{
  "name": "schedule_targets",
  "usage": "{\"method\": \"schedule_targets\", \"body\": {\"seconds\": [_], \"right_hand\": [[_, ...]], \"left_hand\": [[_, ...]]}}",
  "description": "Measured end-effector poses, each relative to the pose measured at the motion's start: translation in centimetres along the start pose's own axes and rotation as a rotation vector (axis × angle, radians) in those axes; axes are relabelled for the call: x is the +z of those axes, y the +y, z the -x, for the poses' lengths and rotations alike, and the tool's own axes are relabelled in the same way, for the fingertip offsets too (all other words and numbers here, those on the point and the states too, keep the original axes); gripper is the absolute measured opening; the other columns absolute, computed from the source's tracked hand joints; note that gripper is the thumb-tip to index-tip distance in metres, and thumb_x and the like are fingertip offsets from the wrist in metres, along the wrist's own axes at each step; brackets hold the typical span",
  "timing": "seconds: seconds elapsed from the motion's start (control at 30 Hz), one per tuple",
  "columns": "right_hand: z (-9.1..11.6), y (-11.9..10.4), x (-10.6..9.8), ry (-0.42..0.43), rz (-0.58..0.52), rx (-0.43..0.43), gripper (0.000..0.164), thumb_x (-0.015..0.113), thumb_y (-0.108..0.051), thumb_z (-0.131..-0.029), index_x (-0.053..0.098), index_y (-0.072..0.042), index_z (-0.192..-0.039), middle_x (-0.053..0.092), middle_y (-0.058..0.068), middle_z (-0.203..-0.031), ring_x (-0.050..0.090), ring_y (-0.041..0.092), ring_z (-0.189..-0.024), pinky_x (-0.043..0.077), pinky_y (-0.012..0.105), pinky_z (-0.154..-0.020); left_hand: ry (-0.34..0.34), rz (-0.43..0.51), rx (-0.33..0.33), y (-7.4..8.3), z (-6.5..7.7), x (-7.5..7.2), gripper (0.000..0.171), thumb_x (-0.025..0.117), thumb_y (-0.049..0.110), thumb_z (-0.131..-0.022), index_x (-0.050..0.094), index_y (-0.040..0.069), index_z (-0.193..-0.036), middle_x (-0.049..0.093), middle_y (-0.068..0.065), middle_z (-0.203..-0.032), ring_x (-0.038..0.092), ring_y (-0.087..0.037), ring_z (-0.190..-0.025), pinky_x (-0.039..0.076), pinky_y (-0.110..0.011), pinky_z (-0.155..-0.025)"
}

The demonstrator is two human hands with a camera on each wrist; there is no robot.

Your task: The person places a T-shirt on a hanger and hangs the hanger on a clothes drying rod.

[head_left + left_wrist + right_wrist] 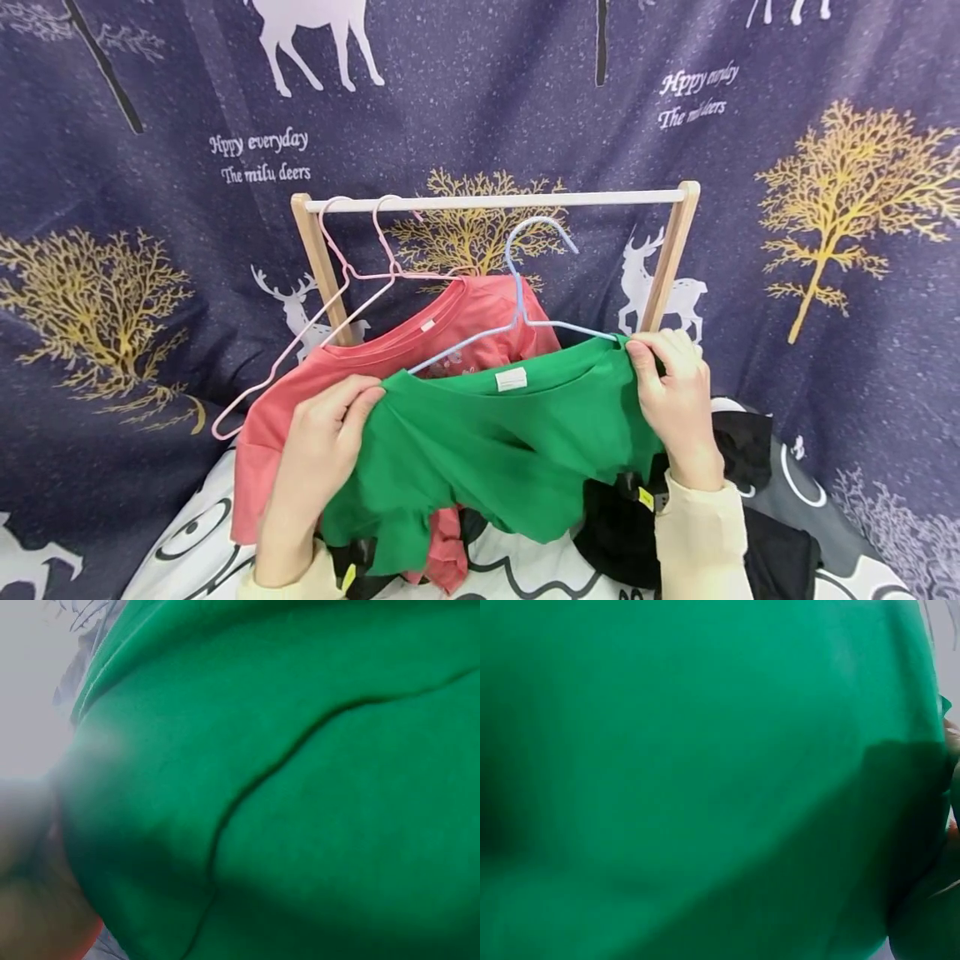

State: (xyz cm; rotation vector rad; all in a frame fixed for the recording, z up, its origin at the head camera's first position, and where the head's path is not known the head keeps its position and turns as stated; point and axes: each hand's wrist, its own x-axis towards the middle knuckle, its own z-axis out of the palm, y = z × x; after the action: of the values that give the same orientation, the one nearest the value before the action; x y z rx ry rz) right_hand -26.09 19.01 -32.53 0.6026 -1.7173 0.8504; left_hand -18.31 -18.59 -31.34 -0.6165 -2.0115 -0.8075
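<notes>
A green T-shirt (pixel 517 442) with a white neck label is stretched between both hands in the head view. My left hand (pixel 330 433) pinches its left shoulder, and my right hand (pixel 675 392) pinches the right shoulder. Inside the shirt sits a light blue hanger (pixel 517 283); its hook and upper arms show above the neckline, while its lower part is hidden by cloth. The hook stands below and in front of the rail. Green cloth (pixel 300 787) fills most of the left wrist view, and likewise the shirt (pixel 705 750) fills the right wrist view.
Behind stands a small rack with a white rail (pixel 495 201) and wooden posts. Two pink hangers (pixel 390 242) hang at its left, with a coral T-shirt (pixel 420 333). Black clothes (pixel 772 533) lie at right on a patterned cover (pixel 195 533). A deer-print curtain (pixel 480 100) forms the backdrop.
</notes>
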Motion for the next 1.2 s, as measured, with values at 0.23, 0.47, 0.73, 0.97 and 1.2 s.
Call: {"method": "schedule_targets", "body": {"seconds": [0.23,0.47,0.73,0.97,1.2], "right_hand": [[-2.7,0.3,0.1,-0.108,-0.074,-0.016,0.031,0.052,-0.026,-0.103,0.069,-0.001,-0.097,0.062,0.009,-0.086,0.053,0.025,-0.083,0.037,0.034,-0.077],[-6.3,0.6,1.4,-0.155,-0.056,-0.081,0.015,0.052,-0.004,-0.099,0.065,0.003,-0.098,0.06,0.017,-0.09,0.054,0.032,-0.089,0.038,0.041,-0.078],[-10.1,0.7,3.1,-0.056,-0.044,-0.189,0.009,0.055,0.003,-0.096,0.062,0.005,-0.09,0.057,0.018,-0.084,0.053,0.035,-0.082,0.039,0.045,-0.077],[-12.4,0.8,4.9,-0.114,0.048,-0.216,0.018,0.051,-0.007,-0.101,0.06,0.006,-0.094,0.057,0.022,-0.088,0.054,0.039,-0.086,0.04,0.047,-0.08],[-12.7,0.8,8.1,-0.174,0.05,-0.176,0.02,0.048,-0.009,-0.102,0.057,0.005,-0.093,0.057,0.021,-0.085,0.053,0.04,-0.085,0.041,0.049,-0.081]], "left_hand": [[0.017,-0.086,0.054,0.2,-2.6,-2.5,0.017,0.069,-0.006,-0.086,0.073,0.007,-0.097,0.071,-0.002,-0.091,0.066,-0.018,-0.081,0.043,-0.019,-0.078],[-0.001,-0.146,0.095,0.7,-5.7,-4.8,0.011,0.064,-0.006,-0.09,0.07,0.002,-0.096,0.07,-0.009,-0.09,0.065,-0.021,-0.078,0.042,-0.021,-0.076],[0.008,-0.213,0.127,2.4,-8.5,-6.9,0.008,0.063,0.0,-0.094,0.069,0.001,-0.097,0.069,-0.01,-0.086,0.06,-0.02,-0.072,0.039,-0.026,-0.072],[0.042,-0.28,0.103,4.2,-9.6,-8.2,0.011,0.061,0.007,-0.097,0.07,0.003,-0.098,0.068,-0.01,-0.08,0.056,-0.02,-0.064,0.035,-0.026,-0.066],[0.061,-0.318,0.054,5.0,-9.2,-8.2,0.014,0.059,0.011,-0.099,0.07,0.002,-0.098,0.068,-0.012,-0.08,0.06,-0.027,-0.065,0.035,-0.028,-0.066]]}}
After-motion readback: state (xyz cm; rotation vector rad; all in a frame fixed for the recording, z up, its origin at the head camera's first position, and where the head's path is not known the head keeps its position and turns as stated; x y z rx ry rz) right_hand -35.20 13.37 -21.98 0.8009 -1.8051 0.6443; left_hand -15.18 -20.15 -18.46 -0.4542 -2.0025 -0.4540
